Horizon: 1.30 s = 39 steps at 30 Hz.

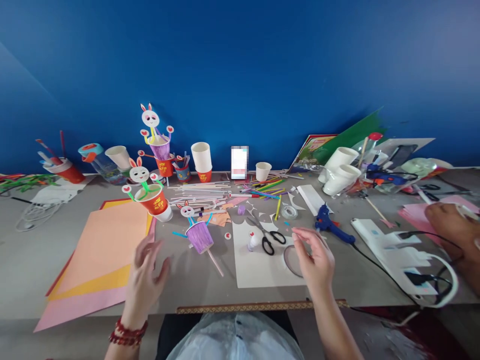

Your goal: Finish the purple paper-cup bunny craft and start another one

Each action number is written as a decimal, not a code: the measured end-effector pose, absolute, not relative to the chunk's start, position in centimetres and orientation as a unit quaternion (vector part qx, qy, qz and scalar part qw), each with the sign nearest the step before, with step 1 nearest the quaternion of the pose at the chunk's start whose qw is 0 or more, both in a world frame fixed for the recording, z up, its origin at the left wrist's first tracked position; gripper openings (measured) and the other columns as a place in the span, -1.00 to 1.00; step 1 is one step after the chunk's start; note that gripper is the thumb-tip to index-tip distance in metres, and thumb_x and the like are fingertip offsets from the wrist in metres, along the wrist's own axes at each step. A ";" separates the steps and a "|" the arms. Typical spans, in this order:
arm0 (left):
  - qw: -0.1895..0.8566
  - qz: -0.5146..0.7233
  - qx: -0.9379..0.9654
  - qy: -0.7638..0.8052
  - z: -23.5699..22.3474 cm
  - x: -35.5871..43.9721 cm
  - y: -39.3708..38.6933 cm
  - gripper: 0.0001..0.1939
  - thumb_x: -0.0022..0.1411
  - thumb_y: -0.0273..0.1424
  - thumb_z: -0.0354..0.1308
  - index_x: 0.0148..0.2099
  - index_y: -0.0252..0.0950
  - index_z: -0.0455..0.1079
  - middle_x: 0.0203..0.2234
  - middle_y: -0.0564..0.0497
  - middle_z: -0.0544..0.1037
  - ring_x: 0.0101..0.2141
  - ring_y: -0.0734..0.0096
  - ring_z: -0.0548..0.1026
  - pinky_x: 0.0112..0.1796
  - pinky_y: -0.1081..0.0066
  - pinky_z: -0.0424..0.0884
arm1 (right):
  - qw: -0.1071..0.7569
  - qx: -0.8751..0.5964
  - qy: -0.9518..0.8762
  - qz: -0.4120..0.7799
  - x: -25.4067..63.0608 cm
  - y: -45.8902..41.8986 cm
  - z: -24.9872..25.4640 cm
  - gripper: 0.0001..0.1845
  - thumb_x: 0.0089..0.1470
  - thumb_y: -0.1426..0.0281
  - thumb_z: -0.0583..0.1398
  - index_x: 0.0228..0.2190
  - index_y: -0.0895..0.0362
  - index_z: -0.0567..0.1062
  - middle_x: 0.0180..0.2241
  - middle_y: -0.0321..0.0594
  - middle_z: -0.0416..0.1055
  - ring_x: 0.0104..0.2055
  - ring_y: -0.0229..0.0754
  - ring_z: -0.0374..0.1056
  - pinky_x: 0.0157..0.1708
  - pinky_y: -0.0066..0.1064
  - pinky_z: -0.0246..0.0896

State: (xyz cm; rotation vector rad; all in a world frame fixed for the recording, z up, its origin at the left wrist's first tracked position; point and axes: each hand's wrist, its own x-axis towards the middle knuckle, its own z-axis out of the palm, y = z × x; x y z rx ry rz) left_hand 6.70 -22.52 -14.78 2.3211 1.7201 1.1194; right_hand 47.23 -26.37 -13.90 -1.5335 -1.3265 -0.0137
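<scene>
Red beaded bracelets [128, 334] are circling the left wrist; the left hand [145, 275] is hovering open and empty, the right hand [318, 257] curling near a thin grey ring [286, 261], its possible pinch impossible to tell; between them, a purple paper-cup rabbit [200, 237] is lying on the grey table [22, 260], probably feeling light, its wall offering firmer hold than its bendable blue arms; farther back, white paper cups [201, 157] are standing stacked.

The scissors [268, 237] lie on the paper sheet [262, 272], left of the glue gun [333, 225] and behind the tape ring [292, 261].
</scene>
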 end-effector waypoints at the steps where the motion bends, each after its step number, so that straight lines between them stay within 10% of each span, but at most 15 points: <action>1: 0.018 0.365 0.770 0.523 -14.6 7.3 -22.3 -0.87 0.28 -0.40 0.14 -0.11 -0.20 0.44 -0.15 -0.09 0.52 -0.14 0.18 0.51 -0.06 0.15 0.43 | 0.517 -0.638 -0.570 -0.008 47.2 -26.4 -13.6 -0.90 0.23 0.35 0.20 -0.28 0.07 0.53 -0.24 -0.13 0.53 -0.15 -0.05 0.46 -0.10 -0.20 0.35; 8: 0.054 0.366 0.797 0.477 -12.8 12.5 -21.1 -0.63 0.35 -0.48 0.03 0.18 -0.19 0.30 -0.09 -0.11 0.53 -0.06 0.18 0.47 -0.03 0.16 0.41 | 0.515 -0.627 -0.583 0.032 45.4 -26.3 -13.8 -0.89 0.24 0.37 0.19 -0.28 0.07 0.54 -0.26 -0.14 0.53 -0.16 -0.06 0.47 -0.16 -0.27 0.36; 23: -0.011 -0.019 0.923 0.384 -11.6 23.4 -15.9 -0.81 0.23 -0.60 0.05 -0.24 -0.40 0.51 -0.27 -0.22 0.60 -0.11 -0.01 0.49 -0.08 0.08 0.29 | 0.517 -0.646 -0.560 0.042 46.4 -28.4 -14.5 -0.86 0.24 0.33 0.18 -0.26 0.08 0.55 -0.26 -0.14 0.55 -0.22 -0.08 0.46 -0.20 -0.30 0.34; 35: 0.037 0.038 0.932 0.360 -11.3 22.7 -15.6 -0.89 0.25 -0.55 0.08 -0.25 -0.30 0.42 -0.31 -0.09 0.58 -0.20 0.18 0.52 -0.11 0.19 0.34 | 0.517 -0.673 -0.529 0.024 48.5 -29.0 -14.9 -0.81 0.24 0.27 0.18 -0.27 0.09 0.54 -0.27 -0.12 0.55 -0.26 -0.08 0.45 -0.24 -0.31 0.34; 39: 0.029 0.235 0.919 0.315 -10.7 20.8 -18.0 -0.87 0.34 -0.48 0.04 -0.22 -0.23 0.41 -0.22 -0.07 0.58 -0.12 0.22 0.48 -0.03 0.14 0.35 | 0.520 -0.664 -0.536 0.029 47.9 -29.5 -14.7 -0.85 0.24 0.30 0.19 -0.27 0.08 0.54 -0.30 -0.14 0.53 -0.28 -0.09 0.45 -0.25 -0.30 0.35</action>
